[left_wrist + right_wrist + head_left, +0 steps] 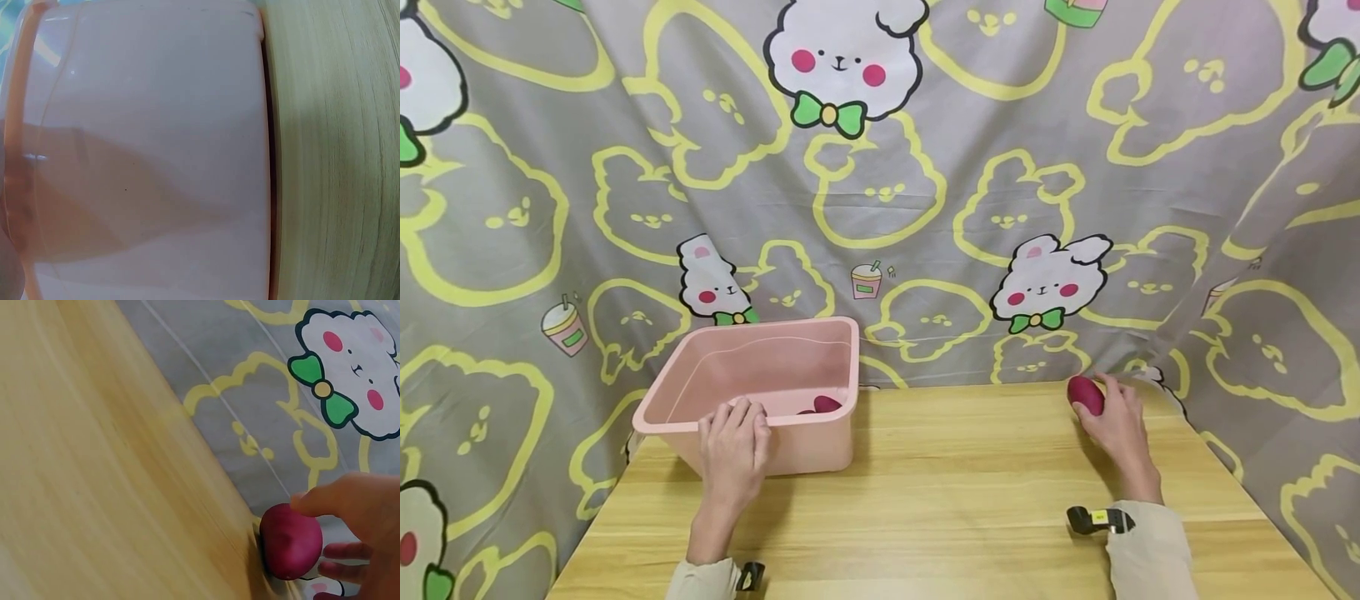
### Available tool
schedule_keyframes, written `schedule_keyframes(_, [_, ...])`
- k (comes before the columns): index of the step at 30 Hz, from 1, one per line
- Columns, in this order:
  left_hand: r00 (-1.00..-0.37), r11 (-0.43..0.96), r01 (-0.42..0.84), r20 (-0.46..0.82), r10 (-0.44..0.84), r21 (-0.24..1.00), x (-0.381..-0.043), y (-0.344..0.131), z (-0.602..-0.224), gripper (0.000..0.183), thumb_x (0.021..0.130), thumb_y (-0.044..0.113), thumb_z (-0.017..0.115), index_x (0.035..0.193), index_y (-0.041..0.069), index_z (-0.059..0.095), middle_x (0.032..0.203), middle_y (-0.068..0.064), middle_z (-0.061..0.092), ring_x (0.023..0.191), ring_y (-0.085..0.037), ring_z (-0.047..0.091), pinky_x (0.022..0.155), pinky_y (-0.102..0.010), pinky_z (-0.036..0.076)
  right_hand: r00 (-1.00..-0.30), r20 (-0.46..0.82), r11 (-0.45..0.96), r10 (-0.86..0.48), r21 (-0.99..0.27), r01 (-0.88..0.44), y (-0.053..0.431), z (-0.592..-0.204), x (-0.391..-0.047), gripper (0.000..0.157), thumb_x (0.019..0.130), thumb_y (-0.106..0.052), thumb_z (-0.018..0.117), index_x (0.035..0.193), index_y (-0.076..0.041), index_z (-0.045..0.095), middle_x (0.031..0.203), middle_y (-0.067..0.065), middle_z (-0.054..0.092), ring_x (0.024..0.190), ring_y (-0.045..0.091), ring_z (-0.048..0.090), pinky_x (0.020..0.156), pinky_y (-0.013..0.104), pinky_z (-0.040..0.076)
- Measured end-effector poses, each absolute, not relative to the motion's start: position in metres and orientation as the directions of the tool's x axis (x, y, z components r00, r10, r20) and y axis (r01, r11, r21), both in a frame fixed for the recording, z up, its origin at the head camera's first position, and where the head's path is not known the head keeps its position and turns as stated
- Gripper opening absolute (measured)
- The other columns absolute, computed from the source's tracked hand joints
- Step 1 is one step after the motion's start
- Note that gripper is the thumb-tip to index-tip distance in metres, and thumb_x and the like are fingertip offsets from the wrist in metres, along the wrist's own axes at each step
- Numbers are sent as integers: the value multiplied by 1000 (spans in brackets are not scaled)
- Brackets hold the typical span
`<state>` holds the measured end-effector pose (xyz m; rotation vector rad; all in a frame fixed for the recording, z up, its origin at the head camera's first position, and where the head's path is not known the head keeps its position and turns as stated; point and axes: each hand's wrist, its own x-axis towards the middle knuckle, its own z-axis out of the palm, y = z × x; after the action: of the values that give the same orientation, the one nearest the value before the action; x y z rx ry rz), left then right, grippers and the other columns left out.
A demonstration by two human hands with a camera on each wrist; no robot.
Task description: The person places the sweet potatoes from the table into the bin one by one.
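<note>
My left hand point(735, 446) grips the near rim of a pink plastic bin point(812, 446), its fingers folded over the edge. In the left wrist view the bin's smooth side point(156, 125) fills most of the picture. Inside the bin lie dark magenta rounded things point(827, 404), partly hidden by the near wall. At the table's far right, my right hand point(1116, 421) holds a smooth, dark magenta oval object point(1084, 395) between thumb and fingers. In the right wrist view the thumb point(319, 501) lies on top of this oval object point(290, 544), with fingertips beside it.
Both hands work over a light wood-grain table point(955, 483). A grey curtain point(910, 217) with yellow outlines and white cartoon animals hangs right behind the table's far edge and along both sides. The bin stands at the back left, close to the curtain.
</note>
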<state>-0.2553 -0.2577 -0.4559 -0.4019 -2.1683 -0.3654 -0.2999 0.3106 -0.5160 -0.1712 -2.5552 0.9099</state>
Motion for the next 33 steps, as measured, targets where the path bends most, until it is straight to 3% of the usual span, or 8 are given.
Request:
schedule_keyframes(10, [-543,905,413,825,155,102,-255,-258,-457,31,101,22,34,83,8,55,88,-12,58,87,-37,53,82,-54,35,-932,259,768,252,-639,30,307,-521,-301,72,90,-16,70,149,3,34,133,45,33,114,62,40,81,72,43])
schedule_keyframes(33, [-554,906,409,819,151,109,-257,-258,-458,34,103,24,32,84,7,55,89,-12,57,88,-38,52,83,-54,34,-918,300,749,260,-663,-4,309,-530,-306,67,88,-3,67,147,5,38,136,44,36,115,65,45,90,74,41])
